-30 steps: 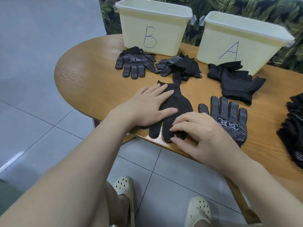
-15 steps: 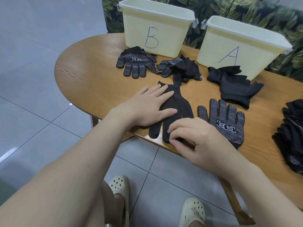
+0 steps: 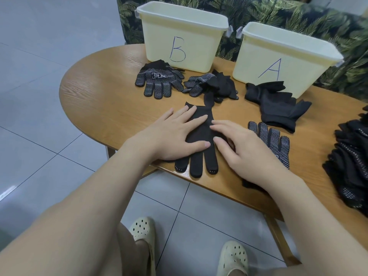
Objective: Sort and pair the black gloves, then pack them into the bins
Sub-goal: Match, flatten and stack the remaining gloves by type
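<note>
Pairing underway: left hand (image 3: 171,136) and right hand (image 3: 247,152), fingers straight, press flat the plain black knit glove (image 3: 201,140) at the oval wooden desk's (image 3: 103,100) six-o'clock edge. Next move likely needs its match.

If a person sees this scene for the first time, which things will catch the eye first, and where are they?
First, the left hand and right hand lying flat on a plain black glove at the near table edge. Behind stand two pale yellow bins, bin B at back left and bin A at back right. A dotted glove lies before bin B, and a glove pile sits at far right.
</note>
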The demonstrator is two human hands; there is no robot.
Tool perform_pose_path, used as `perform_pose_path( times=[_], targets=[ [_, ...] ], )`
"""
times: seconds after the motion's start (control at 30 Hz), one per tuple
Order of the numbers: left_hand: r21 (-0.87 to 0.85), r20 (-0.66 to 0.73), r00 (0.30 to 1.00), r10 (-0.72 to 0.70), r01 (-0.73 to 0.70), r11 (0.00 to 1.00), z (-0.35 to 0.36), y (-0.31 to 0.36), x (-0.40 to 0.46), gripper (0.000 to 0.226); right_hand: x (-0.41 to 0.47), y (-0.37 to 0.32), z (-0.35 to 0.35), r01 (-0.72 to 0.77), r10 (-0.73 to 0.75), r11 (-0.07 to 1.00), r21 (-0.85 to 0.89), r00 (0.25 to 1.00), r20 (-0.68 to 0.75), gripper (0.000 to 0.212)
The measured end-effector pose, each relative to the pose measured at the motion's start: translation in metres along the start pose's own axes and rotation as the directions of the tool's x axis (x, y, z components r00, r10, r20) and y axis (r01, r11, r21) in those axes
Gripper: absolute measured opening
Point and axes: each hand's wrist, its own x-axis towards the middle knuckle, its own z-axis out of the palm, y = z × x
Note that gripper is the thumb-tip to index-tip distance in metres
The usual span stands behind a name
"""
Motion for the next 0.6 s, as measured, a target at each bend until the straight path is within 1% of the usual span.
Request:
perform_pose_path(
  times=[0.1,0.17,0.23,0.37,0.47,0.5,0.53,0.57,0.6],
  targets=[
    [0.051,-0.038,0.999,-0.033,0.035,0.998,0.004,0.006,-0.002,0.104,0.010,-0.001,0.005,-0.028,0.044,0.996,-0.085,0.981,0.189,0.047],
    [0.074,-0.063,0.996,-0.067,0.071,0.995,0.006,0.008,-0.003,0.108,0.013,-0.004,0.006,-0.030,0.064,0.991,-0.132,0.963,0.262,0.048],
    [0.068,-0.067,0.994,-0.080,0.085,0.994,0.008,0.008,-0.003,0.112,0.012,-0.006,0.004,-0.040,0.081,0.989,-0.146,0.954,0.289,0.048],
    [0.037,-0.037,0.998,-0.058,0.059,0.998,0.005,0.005,-0.004,0.123,0.001,-0.005,0.001,-0.060,0.103,0.988,-0.145,0.944,0.312,0.056],
    [0.017,0.031,0.998,-0.054,0.054,0.998,0.003,0.004,-0.010,0.129,-0.009,-0.003,-0.002,-0.064,0.113,0.985,-0.161,0.942,0.316,0.063],
    [-0.003,0.035,0.997,-0.066,0.067,0.998,0.001,0.006,-0.013,0.127,-0.012,-0.003,-0.003,-0.053,0.103,0.984,-0.168,0.947,0.304,0.063],
    [-0.031,0.019,0.996,-0.087,0.088,0.996,-0.002,0.006,-0.015,0.120,-0.015,-0.003,-0.004,-0.036,0.087,0.983,-0.178,0.954,0.287,0.064],
    [-0.061,-0.020,0.994,-0.107,0.106,0.993,-0.005,0.007,-0.013,0.107,-0.019,-0.003,-0.004,-0.020,0.071,0.982,-0.189,0.960,0.269,0.066],
    [-0.084,-0.089,0.989,-0.117,0.110,0.990,-0.009,0.006,-0.009,0.090,-0.024,-0.003,-0.005,-0.010,0.060,0.981,-0.195,0.965,0.254,0.069]
  ],
)
